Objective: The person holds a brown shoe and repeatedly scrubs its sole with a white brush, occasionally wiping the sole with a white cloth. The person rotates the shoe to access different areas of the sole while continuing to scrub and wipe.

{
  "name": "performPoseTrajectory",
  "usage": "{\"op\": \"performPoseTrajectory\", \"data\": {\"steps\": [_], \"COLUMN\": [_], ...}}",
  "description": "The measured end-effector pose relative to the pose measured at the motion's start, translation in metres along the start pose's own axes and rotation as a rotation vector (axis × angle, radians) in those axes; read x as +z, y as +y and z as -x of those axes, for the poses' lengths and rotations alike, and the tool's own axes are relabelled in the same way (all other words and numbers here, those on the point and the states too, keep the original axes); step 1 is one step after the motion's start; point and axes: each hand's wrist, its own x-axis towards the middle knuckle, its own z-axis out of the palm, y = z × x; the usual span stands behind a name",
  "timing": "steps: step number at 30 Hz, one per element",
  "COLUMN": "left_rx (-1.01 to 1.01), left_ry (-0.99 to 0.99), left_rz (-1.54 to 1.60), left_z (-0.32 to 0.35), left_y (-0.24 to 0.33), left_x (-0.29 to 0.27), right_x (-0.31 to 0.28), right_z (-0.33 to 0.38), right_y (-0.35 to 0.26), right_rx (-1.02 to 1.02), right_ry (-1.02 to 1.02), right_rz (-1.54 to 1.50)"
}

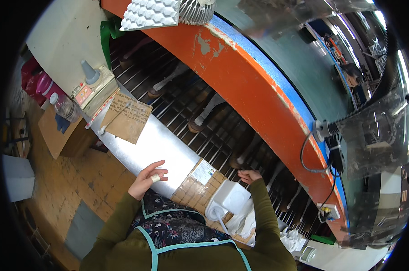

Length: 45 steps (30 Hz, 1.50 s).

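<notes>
My left hand (149, 179) is raised over the near edge of a shiny metal work surface (145, 147). Its fingers are spread, a pale wrap circles one of them, and nothing is in it. Beside the rods of a rack, my right hand (249, 176) hovers with fingers loosely bent and no object visible in them. Below it stands a white plastic container (231, 197) with a round cup-like part holding a white handle. A crumpled white cloth (243, 222) lies against it. Under these is a tan board (189, 194) marked with a grid, bearing a printed label (202, 172).
Farther left on the metal lie a brown cardboard piece (131, 118) and a thin stick. A grey cone (90, 72) stands on a box. Beyond the metal-rod rack (177, 95), holding several grey shafts with brown ends, runs an orange conveyor side (254, 86). A clear bottle (63, 107) stands left.
</notes>
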Motion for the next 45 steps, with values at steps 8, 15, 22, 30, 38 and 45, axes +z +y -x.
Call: {"op": "performPoseTrajectory", "data": {"steps": [8, 15, 22, 30, 38, 45], "left_rx": [-0.012, 0.003, -0.019, -0.086, -0.519, -0.204], "left_ry": [0.006, -0.009, -0.091, -0.569, -0.903, -0.919], "left_rz": [-0.087, -0.136, -0.224, 0.013, 0.546, 0.666], "left_z": [-0.028, -0.017, -0.002, -0.006, 0.031, 0.063], "left_y": [-0.001, 0.002, 0.006, 0.007, -0.067, -0.082], "left_x": [0.0, 0.006, 0.032, 0.096, 0.094, 0.042], "right_x": [-0.079, -0.13, -0.169, 0.018, 0.093, 0.123], "right_z": [0.017, -0.018, 0.045, 0.286, 0.365, 0.255], "right_y": [0.021, 0.06, -0.026, 0.009, 0.077, 0.195], "right_rx": [-0.142, -0.35, -0.494, -0.712, -0.931, -0.777], "right_ry": [0.991, 0.704, 0.331, -0.265, -0.342, 0.561], "right_rz": [0.965, 0.652, 0.435, -0.289, 0.163, 0.29]}}
